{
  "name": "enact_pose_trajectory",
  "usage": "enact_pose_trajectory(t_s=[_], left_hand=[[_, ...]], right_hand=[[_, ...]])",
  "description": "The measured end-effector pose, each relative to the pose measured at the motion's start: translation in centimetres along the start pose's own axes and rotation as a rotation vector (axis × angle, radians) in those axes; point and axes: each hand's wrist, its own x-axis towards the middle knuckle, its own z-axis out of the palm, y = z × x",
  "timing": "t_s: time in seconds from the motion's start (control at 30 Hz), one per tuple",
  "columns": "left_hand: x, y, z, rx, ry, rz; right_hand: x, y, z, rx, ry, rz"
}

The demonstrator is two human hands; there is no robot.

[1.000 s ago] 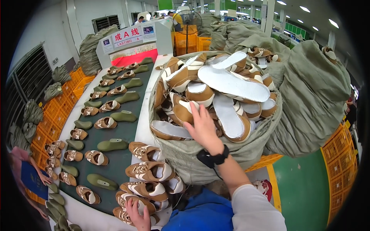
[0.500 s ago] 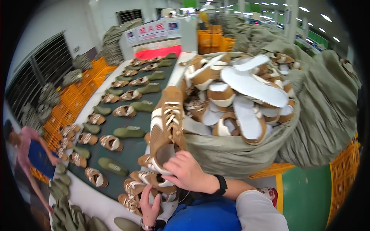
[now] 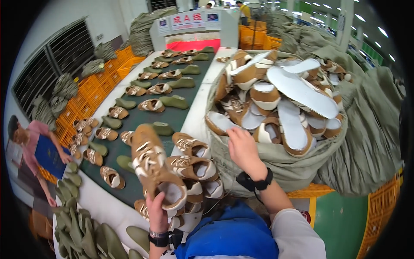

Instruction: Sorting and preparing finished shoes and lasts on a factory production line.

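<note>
Head view: left fingers (image 3: 158, 200) gripping one shoe (image 3: 148, 159); right fingers (image 3: 235, 134) half-curled, hold unclear, at one sack (image 3: 276, 170); one co-worker (image 3: 38, 149) beyond.

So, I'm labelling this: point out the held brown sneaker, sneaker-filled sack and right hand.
Held brown sneaker (image 3: 151, 166), head view: laced upper.
Sneaker-filled sack (image 3: 286, 172), head view: front wall.
Right hand (image 3: 244, 149), head view: its back.

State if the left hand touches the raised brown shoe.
Touching: the head view shows the left hand holding the brown shoe at its heel end.
</note>
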Motion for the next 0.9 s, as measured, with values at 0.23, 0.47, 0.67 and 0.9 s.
enact_pose_trajectory(t_s=[0.23,0.47,0.67,0.9], left_hand=[[-0.9,-0.3,-0.6,-0.009,0.096,-0.032],[-1.5,-0.3,0.9,0.075,0.029,0.013],[-2.5,0.1,-0.6,0.106,0.028,0.017],[-3.1,1.6,0.2,0.239,0.117,-0.032]], right_hand=[[-1.5,0.1,0.7,-0.114,-0.294,0.099],[1.7,3.6,5.6,-0.118,-0.412,0.230],[-0.8,3.2,0.9,0.012,-0.229,0.225],[-3.0,4.9,-6.7,-0.315,-0.389,0.627]])
